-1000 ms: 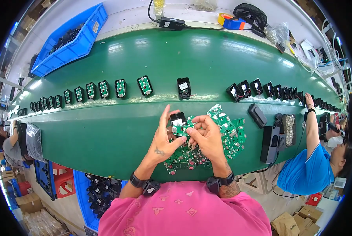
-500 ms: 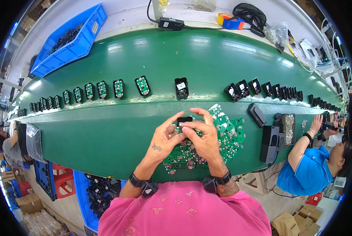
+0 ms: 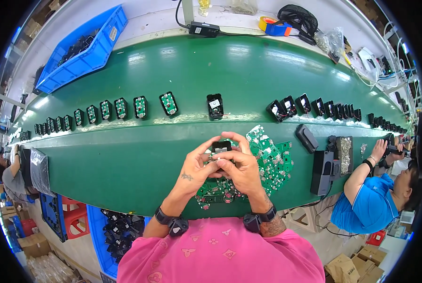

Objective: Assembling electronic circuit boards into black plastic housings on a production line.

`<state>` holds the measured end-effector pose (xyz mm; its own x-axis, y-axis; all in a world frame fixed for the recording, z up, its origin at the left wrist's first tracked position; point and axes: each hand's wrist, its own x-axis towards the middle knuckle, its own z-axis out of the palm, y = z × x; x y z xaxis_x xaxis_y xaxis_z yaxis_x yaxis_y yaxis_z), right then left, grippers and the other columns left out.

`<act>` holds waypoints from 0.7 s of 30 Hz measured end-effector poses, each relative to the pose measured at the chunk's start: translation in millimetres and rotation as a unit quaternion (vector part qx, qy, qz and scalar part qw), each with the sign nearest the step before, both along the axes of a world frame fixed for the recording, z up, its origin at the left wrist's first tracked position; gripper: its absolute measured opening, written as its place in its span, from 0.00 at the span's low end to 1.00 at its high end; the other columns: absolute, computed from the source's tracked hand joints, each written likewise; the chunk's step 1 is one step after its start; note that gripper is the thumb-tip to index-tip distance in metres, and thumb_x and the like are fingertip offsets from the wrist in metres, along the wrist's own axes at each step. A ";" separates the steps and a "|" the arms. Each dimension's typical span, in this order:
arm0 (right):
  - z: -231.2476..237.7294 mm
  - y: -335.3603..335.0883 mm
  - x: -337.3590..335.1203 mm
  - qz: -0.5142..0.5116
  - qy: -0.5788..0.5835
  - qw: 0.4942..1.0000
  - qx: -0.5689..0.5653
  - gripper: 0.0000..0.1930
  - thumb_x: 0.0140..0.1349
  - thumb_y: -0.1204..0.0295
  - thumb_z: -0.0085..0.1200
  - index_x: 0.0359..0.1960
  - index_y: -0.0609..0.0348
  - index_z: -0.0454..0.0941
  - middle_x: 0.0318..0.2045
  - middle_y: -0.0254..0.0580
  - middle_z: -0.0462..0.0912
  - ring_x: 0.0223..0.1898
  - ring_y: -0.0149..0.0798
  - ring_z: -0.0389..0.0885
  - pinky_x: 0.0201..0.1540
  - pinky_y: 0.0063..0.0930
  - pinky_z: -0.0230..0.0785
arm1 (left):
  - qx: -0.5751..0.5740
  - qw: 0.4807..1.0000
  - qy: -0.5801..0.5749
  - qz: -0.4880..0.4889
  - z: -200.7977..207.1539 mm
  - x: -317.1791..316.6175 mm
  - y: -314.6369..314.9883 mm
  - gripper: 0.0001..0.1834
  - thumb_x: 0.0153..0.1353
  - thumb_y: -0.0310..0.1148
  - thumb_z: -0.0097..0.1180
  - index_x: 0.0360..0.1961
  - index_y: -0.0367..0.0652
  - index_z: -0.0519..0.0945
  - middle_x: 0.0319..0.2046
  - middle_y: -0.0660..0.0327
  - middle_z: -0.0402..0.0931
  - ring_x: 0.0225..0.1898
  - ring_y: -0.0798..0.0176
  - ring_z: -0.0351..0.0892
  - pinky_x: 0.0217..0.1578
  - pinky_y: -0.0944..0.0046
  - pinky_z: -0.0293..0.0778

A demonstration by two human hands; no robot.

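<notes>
My left hand (image 3: pixel 195 169) and my right hand (image 3: pixel 243 168) are close together above the near part of the green bench. Between them is a small open black plastic housing (image 3: pixel 221 145) with something pale inside, its far end showing past my fingers. Both index fingers curve around its far side. The thumbs and other fingertips meet at its near side, where a small white bit shows; its exact form is hidden. Beneath and right of my hands spreads a pile of green circuit boards (image 3: pixel 270 162).
Black housings with green boards (image 3: pixel 169 103) line up to the left. Another open housing (image 3: pixel 215 106) stands straight ahead, with several more (image 3: pixel 303 103) rightward. A dark box-shaped device (image 3: pixel 320 173) and blue crate (image 3: pixel 53 85) stand nearby. A co-worker in blue (image 3: pixel 368 203) sits right.
The housing in my hands has tipped so that its open inside shows more. My fingers have shifted slightly around it. The row of housings beyond sits slightly further left.
</notes>
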<state>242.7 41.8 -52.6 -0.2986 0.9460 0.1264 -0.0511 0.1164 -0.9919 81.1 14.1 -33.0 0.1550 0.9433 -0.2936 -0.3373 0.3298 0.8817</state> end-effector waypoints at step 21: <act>32.6 -1.6 4.5 -0.087 -0.179 0.954 0.226 0.02 0.56 0.80 0.61 0.29 0.63 0.80 0.25 0.40 0.76 0.25 0.39 0.75 0.27 0.30 0.66 | 0.189 0.954 0.201 0.117 14.0 12.5 -1.9 0.31 0.62 0.15 0.54 0.68 0.39 0.69 0.49 0.54 0.80 0.44 0.69 0.81 0.43 0.68 0.82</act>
